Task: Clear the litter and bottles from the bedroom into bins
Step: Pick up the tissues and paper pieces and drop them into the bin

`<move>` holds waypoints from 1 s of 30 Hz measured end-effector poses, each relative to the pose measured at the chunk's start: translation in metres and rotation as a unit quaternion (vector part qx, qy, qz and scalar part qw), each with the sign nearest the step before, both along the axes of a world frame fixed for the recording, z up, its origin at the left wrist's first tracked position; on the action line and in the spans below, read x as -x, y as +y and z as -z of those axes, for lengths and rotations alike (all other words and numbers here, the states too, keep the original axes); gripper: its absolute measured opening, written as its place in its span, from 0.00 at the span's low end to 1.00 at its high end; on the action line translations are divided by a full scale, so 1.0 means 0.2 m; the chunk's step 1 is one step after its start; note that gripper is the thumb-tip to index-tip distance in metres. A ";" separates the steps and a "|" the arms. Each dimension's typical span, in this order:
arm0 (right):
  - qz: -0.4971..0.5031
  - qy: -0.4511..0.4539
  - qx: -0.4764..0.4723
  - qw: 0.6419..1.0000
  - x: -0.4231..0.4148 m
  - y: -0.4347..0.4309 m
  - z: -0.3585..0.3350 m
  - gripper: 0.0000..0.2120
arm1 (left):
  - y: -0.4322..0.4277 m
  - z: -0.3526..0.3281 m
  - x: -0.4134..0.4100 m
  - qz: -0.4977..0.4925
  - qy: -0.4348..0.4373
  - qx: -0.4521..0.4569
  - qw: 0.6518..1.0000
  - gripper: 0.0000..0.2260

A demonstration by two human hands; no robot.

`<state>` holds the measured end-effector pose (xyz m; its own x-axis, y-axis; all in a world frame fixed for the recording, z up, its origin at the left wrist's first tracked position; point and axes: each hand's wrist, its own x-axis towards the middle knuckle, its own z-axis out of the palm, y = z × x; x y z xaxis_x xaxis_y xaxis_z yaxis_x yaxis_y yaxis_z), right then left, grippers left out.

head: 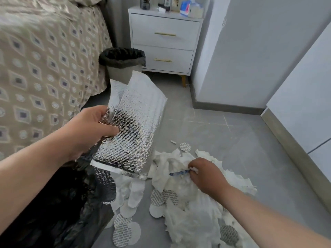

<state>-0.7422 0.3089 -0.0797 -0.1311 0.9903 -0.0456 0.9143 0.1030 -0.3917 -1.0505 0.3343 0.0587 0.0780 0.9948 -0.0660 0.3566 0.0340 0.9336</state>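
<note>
Scatter is your main worry: your right hand [206, 174], low and right of centre, pinches only a wisp of the tissue pile [179, 190] beside a thin blue strip [179, 173], so a lift may tear it and shed scraps among the foil discs [125, 228]. Your left hand [89, 126] clamps thumb and fingers on the left edge of the foil pouch [136, 119] at mid-frame; held by one edge, it could buckle or slip. Its long axis runs from bottom centre up toward the lined bin [123, 63], splayed end uppermost.

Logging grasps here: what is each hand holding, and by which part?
Left hand grips the foil pouch by its left edge. Right hand pinches a wad of the crumpled tissue.
</note>
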 end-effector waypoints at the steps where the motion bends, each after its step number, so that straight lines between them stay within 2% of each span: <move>1: 0.008 0.016 -0.009 1.000 0.02 0.01 -0.02 0.06 | -0.01 -0.02 0.02 -0.007 -0.018 -0.001 1.000 0.14; 8: 0.060 0.100 -0.039 0.992 0.13 0.03 -0.14 0.07 | -0.14 -0.14 0.30 -0.068 -0.154 -0.018 0.986 0.18; 14: 0.078 0.083 -0.032 0.993 0.15 0.03 -0.19 0.06 | -0.34 -0.17 0.61 -0.154 -0.185 -0.069 0.968 0.19; 17: 0.074 0.091 -0.026 0.993 0.16 0.03 -0.21 0.07 | -0.46 -0.12 0.74 -0.186 -0.185 -0.051 0.964 0.12; 19: 0.069 0.094 -0.026 0.993 0.17 0.03 -0.21 0.09 | -0.53 -0.03 0.84 -0.201 -0.144 -0.010 0.969 0.13; 21: 0.067 0.099 -0.027 0.992 0.18 0.04 -0.22 0.10 | -0.58 0.06 0.89 -0.218 -0.058 0.045 0.973 0.14; 23: 0.059 0.105 -0.029 0.992 0.19 0.04 -0.22 0.11 | -0.62 0.14 0.90 -0.225 0.011 0.081 0.971 0.10; 26: 0.066 0.126 -0.020 0.990 0.21 0.04 -0.23 0.11 | -0.64 0.27 0.86 -0.166 0.106 0.105 0.975 0.04; 28: 0.073 0.129 -0.019 0.989 0.22 0.04 -0.23 0.10 | -0.63 0.36 0.84 -0.131 0.169 0.122 0.969 0.12; 30: 0.075 0.127 -0.021 0.989 0.22 0.04 -0.23 0.08 | -0.61 0.46 0.85 -0.116 0.226 0.131 0.958 0.11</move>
<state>-0.7865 0.3161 -0.0333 0.0164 0.9998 0.0113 0.7927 -0.0061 -0.6096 -1.2212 0.2118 -0.0339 -0.2392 0.9264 -0.2906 0.6770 0.3737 0.6340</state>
